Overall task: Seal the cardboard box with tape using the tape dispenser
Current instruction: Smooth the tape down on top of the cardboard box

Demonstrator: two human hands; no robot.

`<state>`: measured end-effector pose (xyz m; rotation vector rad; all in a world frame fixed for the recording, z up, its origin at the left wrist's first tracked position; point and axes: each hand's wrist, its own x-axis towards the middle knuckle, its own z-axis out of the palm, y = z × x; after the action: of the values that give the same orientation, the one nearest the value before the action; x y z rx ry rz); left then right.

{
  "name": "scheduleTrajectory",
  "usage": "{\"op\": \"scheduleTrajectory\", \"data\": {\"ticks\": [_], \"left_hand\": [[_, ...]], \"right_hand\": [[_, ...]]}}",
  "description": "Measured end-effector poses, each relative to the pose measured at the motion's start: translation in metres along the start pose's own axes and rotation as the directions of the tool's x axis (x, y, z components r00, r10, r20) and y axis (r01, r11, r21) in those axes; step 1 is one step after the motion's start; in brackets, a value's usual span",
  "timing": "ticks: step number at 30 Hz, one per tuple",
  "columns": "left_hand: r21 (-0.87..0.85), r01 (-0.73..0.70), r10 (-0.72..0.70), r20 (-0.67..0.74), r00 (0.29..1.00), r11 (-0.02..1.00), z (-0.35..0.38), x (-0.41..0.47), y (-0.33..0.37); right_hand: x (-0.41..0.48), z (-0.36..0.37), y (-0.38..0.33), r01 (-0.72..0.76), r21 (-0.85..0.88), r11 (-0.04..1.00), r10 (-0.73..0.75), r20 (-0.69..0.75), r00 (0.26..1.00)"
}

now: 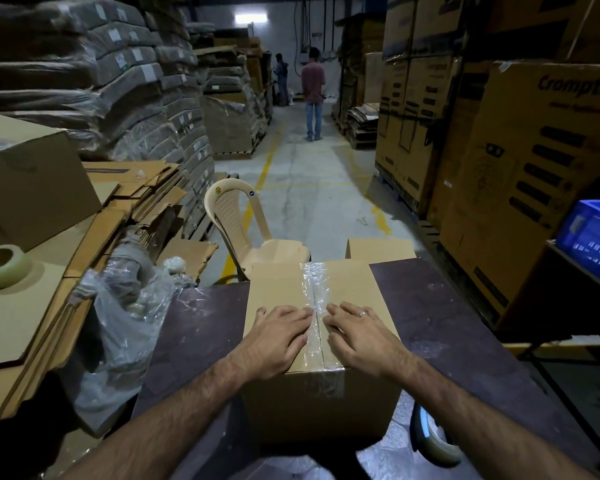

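A brown cardboard box (354, 289) stands on the dark table (465, 306) in front of me, flaps closed. A strip of clear tape (314, 282) runs along its centre seam and down the near side. My left hand (278, 337) lies flat on the box top left of the seam, fingers straight. My right hand (361, 336), wearing a ring, presses flat on the right of the seam. The tape dispenser (433, 441) lies on the table near my right forearm, partly hidden by the arm.
A spare tape roll (0, 266) sits on flattened cardboard at left. Crumpled plastic wrap (125, 320) lies beside the table. A beige plastic chair (246, 230) stands beyond the box. A blue crate (593, 233) sits at right. Two people stand far down the aisle.
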<state>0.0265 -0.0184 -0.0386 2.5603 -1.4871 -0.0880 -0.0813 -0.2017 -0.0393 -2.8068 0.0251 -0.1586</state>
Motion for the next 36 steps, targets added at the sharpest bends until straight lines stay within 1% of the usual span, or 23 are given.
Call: {"op": "scheduleTrajectory", "data": {"ticks": [2, 5, 9, 13, 16, 20, 23, 27, 31, 34, 36], "left_hand": [[-0.005, 0.015, -0.015, 0.001, 1.000, 1.000, 0.000, -0.001, 0.000], [-0.049, 0.033, -0.033, -0.005, 0.999, 0.998, 0.001, -0.003, 0.001], [-0.027, 0.046, -0.045, 0.030, 0.999, 0.999, -0.002, -0.003, 0.002], [-0.052, 0.026, -0.025, 0.015, 1.000, 0.998, -0.003, -0.004, 0.002], [-0.053, 0.045, -0.044, 0.025, 0.999, 0.998, -0.002, -0.004, 0.003], [-0.097, 0.014, -0.013, 0.007, 1.000, 0.995, -0.002, -0.007, 0.001], [-0.068, 0.028, -0.025, 0.042, 0.999, 0.997, -0.002, -0.007, 0.001], [-0.117, 0.003, -0.004, -0.009, 1.000, 0.993, -0.002, -0.008, 0.000], [-0.127, -0.006, 0.005, -0.008, 1.000, 0.992, -0.003, -0.010, 0.000], [-0.174, -0.014, 0.010, -0.024, 1.000, 0.985, -0.006, -0.012, 0.003], [-0.172, -0.015, 0.011, -0.025, 1.000, 0.985, -0.007, -0.012, 0.002]], "right_hand": [[0.000, 0.000, -0.001, 0.000, -0.020, 1.000, 0.000, 0.009, 1.000], [-0.004, -0.003, -0.001, -0.003, 0.006, 1.000, 0.003, 0.004, 1.000], [-0.004, -0.004, -0.002, 0.008, -0.081, 0.997, -0.005, 0.043, 0.999], [-0.009, -0.007, 0.001, 0.022, -0.016, 1.000, -0.021, 0.043, 0.999], [-0.007, -0.005, 0.000, 0.033, -0.052, 0.998, -0.031, 0.046, 0.998], [-0.011, -0.007, 0.003, 0.048, 0.009, 0.999, -0.048, 0.050, 0.998], [-0.009, -0.006, 0.003, 0.050, 0.002, 0.999, -0.050, 0.054, 0.997], [-0.012, -0.007, 0.006, 0.089, 0.064, 0.994, -0.092, 0.040, 0.995], [-0.010, -0.006, 0.006, 0.108, 0.060, 0.992, -0.110, 0.040, 0.993], [-0.013, -0.006, 0.008, 0.140, 0.143, 0.980, -0.144, 0.016, 0.989], [-0.012, -0.007, 0.010, 0.144, 0.160, 0.977, -0.148, 0.012, 0.989]]}}
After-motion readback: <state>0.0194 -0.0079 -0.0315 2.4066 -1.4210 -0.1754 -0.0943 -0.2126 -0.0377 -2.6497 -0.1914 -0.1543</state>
